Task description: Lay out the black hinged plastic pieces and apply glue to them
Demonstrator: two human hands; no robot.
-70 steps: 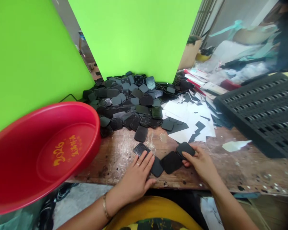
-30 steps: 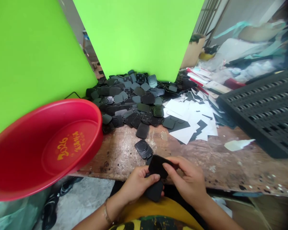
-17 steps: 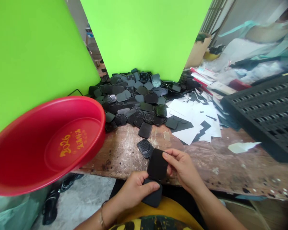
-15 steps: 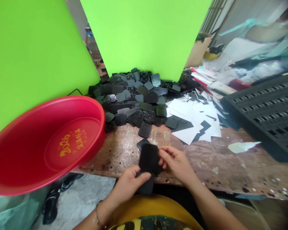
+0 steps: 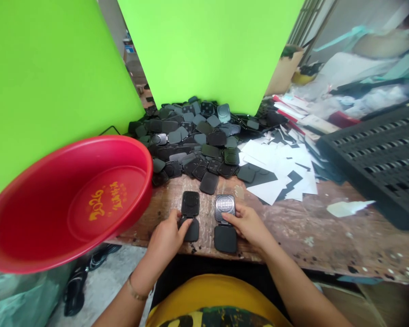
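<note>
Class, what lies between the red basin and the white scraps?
The head view shows a heap of dark, flat pieces lying between the red basin and the white scraps.

A matte black hinged piece point(image 5: 191, 205) is opened out near the bench's edge point(image 5: 204, 245), its ridged half toward twelve o'clock, its smooth half toward six. At three o'clock from it, just apart, a shinier hinged piece point(image 5: 225, 239) is opened likewise: glinting grey ridges at twelve, smooth dark half at six.
</note>
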